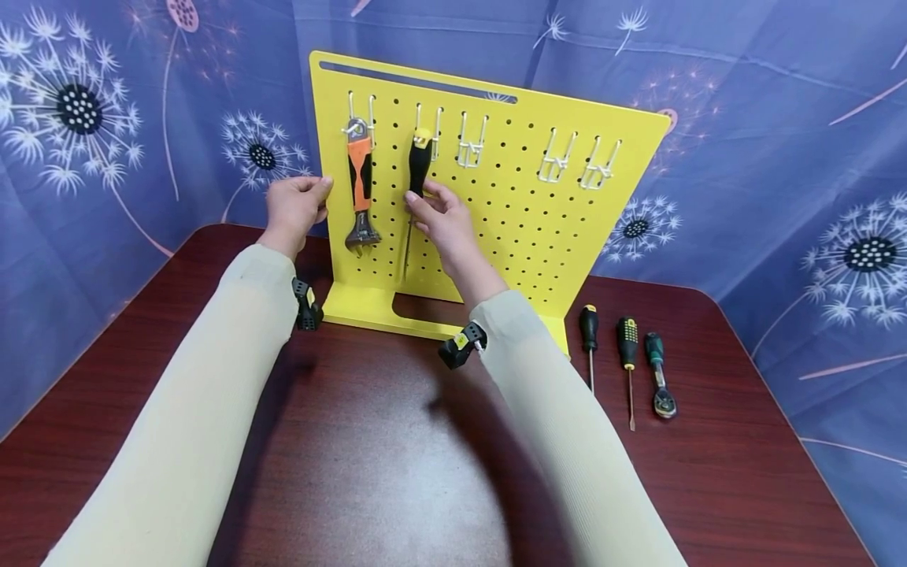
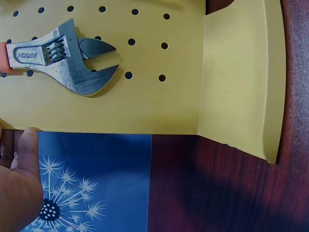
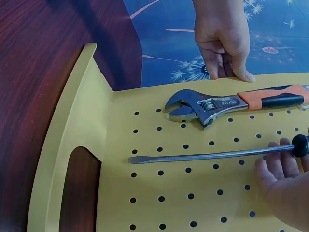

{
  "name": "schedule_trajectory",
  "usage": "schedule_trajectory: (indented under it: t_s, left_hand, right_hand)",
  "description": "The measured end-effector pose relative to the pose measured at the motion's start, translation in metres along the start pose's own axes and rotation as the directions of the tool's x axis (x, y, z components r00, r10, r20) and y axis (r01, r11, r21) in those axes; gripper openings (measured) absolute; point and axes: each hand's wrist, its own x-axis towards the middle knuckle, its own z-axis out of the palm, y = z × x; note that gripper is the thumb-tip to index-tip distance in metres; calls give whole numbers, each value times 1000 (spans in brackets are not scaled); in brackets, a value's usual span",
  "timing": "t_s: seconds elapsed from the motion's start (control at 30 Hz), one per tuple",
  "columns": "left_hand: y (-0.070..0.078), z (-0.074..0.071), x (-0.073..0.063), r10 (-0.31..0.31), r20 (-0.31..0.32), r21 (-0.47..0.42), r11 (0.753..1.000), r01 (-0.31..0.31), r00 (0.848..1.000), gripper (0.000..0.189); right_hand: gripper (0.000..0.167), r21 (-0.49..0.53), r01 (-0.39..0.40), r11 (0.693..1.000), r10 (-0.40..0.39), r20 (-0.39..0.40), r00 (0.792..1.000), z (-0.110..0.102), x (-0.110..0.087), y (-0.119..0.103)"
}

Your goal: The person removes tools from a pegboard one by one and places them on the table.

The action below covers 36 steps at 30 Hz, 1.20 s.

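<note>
The right hand (image 1: 446, 224) pinches the screwdriver (image 3: 217, 154) just below its handle (image 1: 420, 164), upright before the board's (image 1: 510, 205) second hook (image 1: 437, 134) from the left, probably to keep it aligned; the left hand (image 1: 294, 206) pinches the board's left edge, seemingly steadying it. The wrench (image 1: 361, 177) hangs at the board's left, its stamp (image 2: 26, 55) apparently starting "200".

- Wrench (image 1: 362, 177): orange and black handle, hanging jaws down.
- Black screwdriver (image 1: 590, 332): on the table's right side, handle pointing away.
- Dotted screwdriver (image 1: 627, 346): just beside it, black handle with yellow dots.
- Ratchet (image 1: 660, 376): green grip, rightmost, round head nearer the viewer.
- Table (image 1: 397, 457): dark red-brown, wood-grained, shiny mid-surface.
- Cloth (image 1: 765, 157): blue, behind, printed with white dandelions (image 1: 79, 109).
</note>
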Motion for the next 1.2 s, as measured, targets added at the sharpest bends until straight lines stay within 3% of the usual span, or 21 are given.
schedule_trajectory:
  t_s: [0.27, 0.6, 1.2]
  left_hand:
    - [-1, -1, 0, -11, 0, -1, 1000, 11, 1000, 43]
    - [-1, -1, 0, 15, 0, 2, 1000, -15, 1000, 43]
    - [-1, 0, 0, 11, -3, -13, 1000, -11, 1000, 44]
  right_hand:
    - [34, -11, 1, 1000, -2, -49, 999, 2, -1, 2]
    - [33, 75, -7, 997, 10, -40, 999, 2, -8, -1]
    - [35, 70, -3, 998, 5, -17, 1000, 5, -25, -4]
